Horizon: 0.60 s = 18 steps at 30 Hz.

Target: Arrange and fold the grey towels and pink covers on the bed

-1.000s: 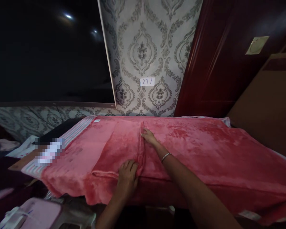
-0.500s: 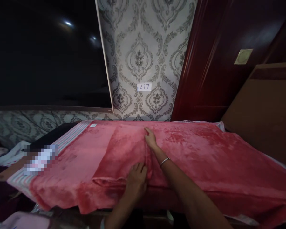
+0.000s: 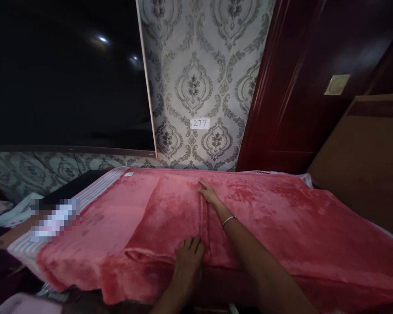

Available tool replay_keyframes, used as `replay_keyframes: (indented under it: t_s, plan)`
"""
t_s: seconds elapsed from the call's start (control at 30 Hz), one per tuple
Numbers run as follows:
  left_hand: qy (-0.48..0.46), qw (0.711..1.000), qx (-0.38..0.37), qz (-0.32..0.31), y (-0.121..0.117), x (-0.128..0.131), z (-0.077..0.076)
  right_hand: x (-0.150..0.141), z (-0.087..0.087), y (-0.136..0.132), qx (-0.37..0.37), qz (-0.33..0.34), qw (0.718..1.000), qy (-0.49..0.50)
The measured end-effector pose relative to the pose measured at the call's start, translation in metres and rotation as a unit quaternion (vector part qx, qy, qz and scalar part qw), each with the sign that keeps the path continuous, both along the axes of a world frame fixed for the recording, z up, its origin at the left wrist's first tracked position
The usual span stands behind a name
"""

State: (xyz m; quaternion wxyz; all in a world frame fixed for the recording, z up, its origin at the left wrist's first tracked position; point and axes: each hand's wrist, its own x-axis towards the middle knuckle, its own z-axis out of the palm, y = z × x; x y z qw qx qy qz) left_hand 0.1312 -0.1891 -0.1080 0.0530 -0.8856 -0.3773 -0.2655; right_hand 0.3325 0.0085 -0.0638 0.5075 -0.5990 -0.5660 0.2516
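Observation:
A plush pink-red blanket lies spread out in front of me, with a folded section across its left middle. At the near end of that section's right edge is my left hand, its fingers curled on the fabric and the fingertips partly hidden. Farther back along the same edge, my right hand touches the blanket with fingers stretched and slightly apart. A bracelet circles the right wrist. Striped trim and a small white label show at the blanket's left end.
Behind the blanket is a patterned wall with a paper marked 277. A large dark screen fills the left. On the right stand a dark red wooden panel and a brown board. Other cloth lies at the lower left.
The view has shifted slightly. Both hands stay at the folded section's right edge, which looks flatter now. The right hand's fingers are a little more spread.

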Motion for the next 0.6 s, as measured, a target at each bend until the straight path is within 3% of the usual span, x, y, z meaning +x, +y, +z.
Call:
replay_keyframes:
  t_s: [0.2, 0.33, 0.6]
  plan:
    - [0.002, 1.000, -0.003, -0.013, 0.004, -0.001, -0.009, -0.003, 0.007, 0.016, 0.028, -0.011, 0.999, -0.021]
    - [-0.015, 1.000, 0.013, 0.001, 0.004, 0.001, -0.014, -0.002, 0.002, 0.015, 0.047, -0.043, 0.996, -0.061]
    - [-0.014, 1.000, -0.002, -0.006, -0.003, -0.004, -0.001, 0.002, -0.019, 0.007, 0.004, -0.071, 0.991, -0.115]
